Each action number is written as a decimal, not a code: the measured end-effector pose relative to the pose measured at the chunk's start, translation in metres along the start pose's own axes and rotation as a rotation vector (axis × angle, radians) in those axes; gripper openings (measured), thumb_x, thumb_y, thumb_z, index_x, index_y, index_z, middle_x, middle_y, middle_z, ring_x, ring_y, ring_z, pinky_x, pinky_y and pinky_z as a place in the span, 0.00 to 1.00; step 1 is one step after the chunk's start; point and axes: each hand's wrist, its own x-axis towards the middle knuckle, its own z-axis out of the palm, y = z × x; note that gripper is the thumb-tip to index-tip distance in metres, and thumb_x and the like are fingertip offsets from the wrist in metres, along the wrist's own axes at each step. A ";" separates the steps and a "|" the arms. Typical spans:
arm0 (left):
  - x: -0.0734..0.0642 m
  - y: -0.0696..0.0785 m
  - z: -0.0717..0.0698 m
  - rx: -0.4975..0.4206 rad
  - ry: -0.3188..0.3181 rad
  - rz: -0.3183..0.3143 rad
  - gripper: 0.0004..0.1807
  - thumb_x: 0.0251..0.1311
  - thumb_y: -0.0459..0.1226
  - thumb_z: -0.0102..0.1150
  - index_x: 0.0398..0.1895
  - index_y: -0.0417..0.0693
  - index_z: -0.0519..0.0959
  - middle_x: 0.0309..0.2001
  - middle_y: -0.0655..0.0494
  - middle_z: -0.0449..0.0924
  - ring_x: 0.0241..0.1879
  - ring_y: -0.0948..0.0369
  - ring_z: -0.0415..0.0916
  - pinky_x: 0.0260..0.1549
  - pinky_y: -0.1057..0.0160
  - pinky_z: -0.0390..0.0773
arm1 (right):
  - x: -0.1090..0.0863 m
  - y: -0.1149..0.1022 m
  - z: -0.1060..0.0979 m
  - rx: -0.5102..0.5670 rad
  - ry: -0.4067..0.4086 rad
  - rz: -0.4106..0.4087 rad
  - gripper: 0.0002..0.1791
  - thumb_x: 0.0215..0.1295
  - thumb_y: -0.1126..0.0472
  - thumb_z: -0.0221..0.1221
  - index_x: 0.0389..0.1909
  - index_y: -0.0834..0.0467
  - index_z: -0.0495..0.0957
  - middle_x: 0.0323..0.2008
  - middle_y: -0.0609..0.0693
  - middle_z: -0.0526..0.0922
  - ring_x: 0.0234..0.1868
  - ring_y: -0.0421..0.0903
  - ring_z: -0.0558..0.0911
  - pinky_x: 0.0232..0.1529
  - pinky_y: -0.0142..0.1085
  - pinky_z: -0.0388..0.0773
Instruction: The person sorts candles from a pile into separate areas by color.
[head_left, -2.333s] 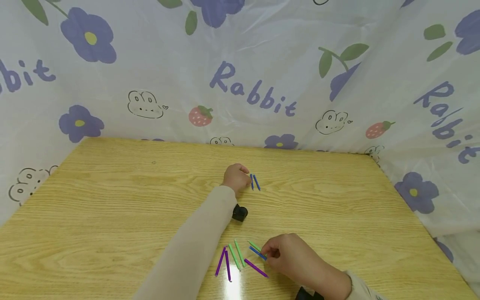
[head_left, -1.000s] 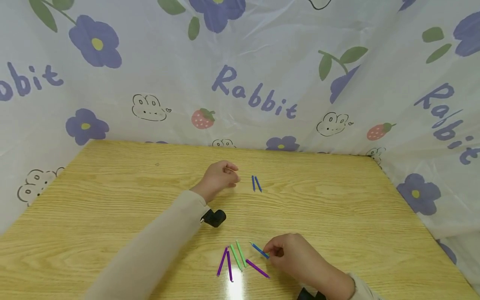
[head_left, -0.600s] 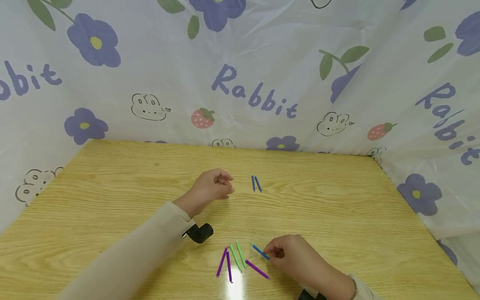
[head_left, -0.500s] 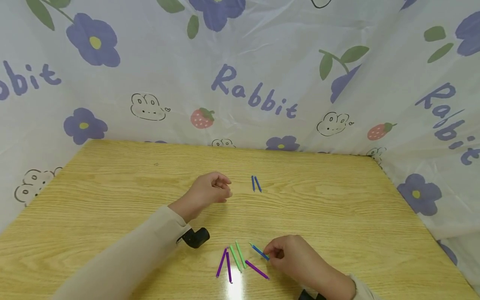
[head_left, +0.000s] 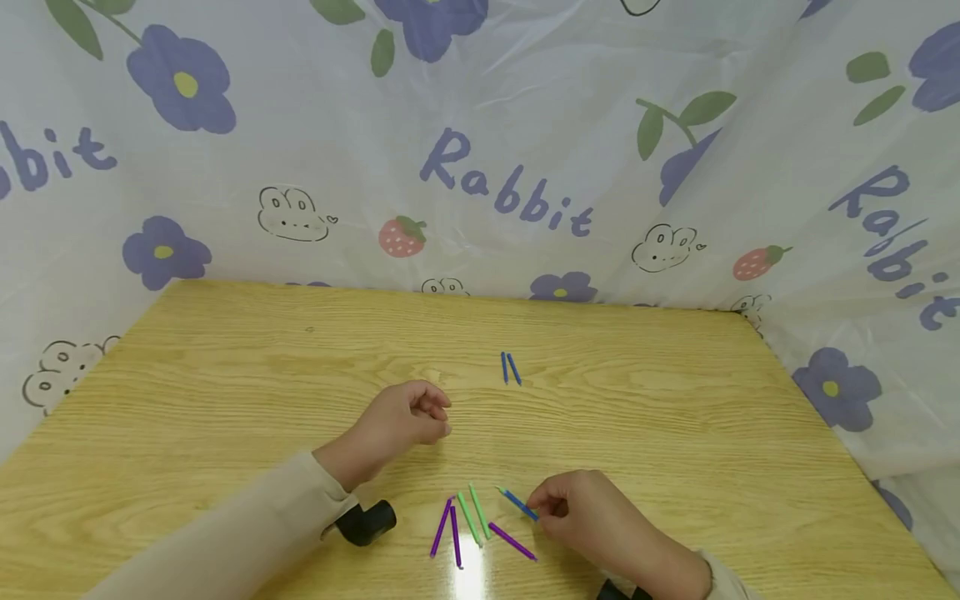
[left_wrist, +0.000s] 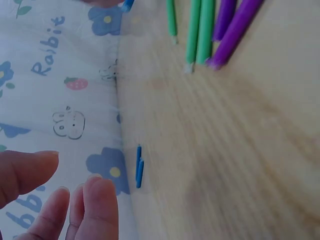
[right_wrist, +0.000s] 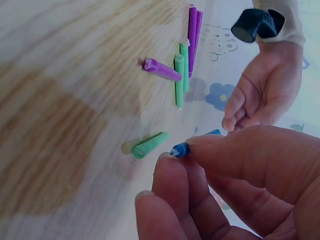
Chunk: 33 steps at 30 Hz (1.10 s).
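My right hand (head_left: 588,508) pinches a thin blue candle (head_left: 516,502) between thumb and forefinger, low over the near part of the table. In the right wrist view a green candle (right_wrist: 150,145) lies on the wood behind the blue one, apart from it. My left hand (head_left: 397,423) hangs over the table with loosely bent fingers and holds nothing. Beyond it, two blue candles (head_left: 511,368) lie side by side. Between the hands and nearer to me are two green candles (head_left: 474,512), two purple candles (head_left: 448,532) and a third purple candle (head_left: 513,542) lying slanted.
The wooden table (head_left: 660,417) reaches back to a white curtain (head_left: 525,100) printed with flowers, rabbits and lettering. A black wrist camera (head_left: 366,522) juts from the left sleeve, close to the purple candles. Light glares on the wood at the front.
My left hand has drawn back from beside the two blue candles, moving left and toward me, with nothing in it. My right hand keeps its pinch on the blue candle, almost in place.
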 end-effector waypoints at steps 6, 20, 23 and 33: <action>-0.012 -0.008 0.005 0.027 0.007 -0.010 0.15 0.55 0.27 0.63 0.46 0.34 0.75 0.37 0.50 0.75 0.35 0.59 0.74 0.37 0.58 0.78 | 0.001 -0.004 -0.001 -0.008 0.008 0.017 0.07 0.57 0.72 0.61 0.32 0.58 0.84 0.28 0.43 0.82 0.27 0.35 0.76 0.27 0.29 0.75; -0.035 -0.024 0.017 0.077 -0.048 0.016 0.15 0.49 0.25 0.65 0.42 0.33 0.76 0.33 0.52 0.74 0.30 0.60 0.71 0.29 0.65 0.74 | 0.000 -0.005 -0.008 0.028 0.003 0.029 0.07 0.58 0.71 0.60 0.35 0.60 0.84 0.27 0.43 0.81 0.27 0.36 0.76 0.26 0.29 0.73; -0.039 -0.027 0.019 0.103 -0.062 0.031 0.14 0.48 0.25 0.65 0.40 0.33 0.76 0.32 0.52 0.74 0.29 0.60 0.71 0.28 0.67 0.74 | 0.000 -0.005 -0.008 0.039 0.000 0.034 0.07 0.58 0.71 0.60 0.35 0.60 0.84 0.27 0.44 0.81 0.27 0.37 0.75 0.26 0.30 0.73; -0.044 -0.031 0.024 0.145 -0.105 0.043 0.13 0.47 0.25 0.67 0.37 0.34 0.76 0.29 0.53 0.73 0.28 0.61 0.71 0.26 0.68 0.74 | 0.000 -0.006 -0.010 0.015 0.014 0.017 0.08 0.57 0.71 0.59 0.35 0.60 0.84 0.28 0.44 0.81 0.27 0.36 0.75 0.26 0.29 0.74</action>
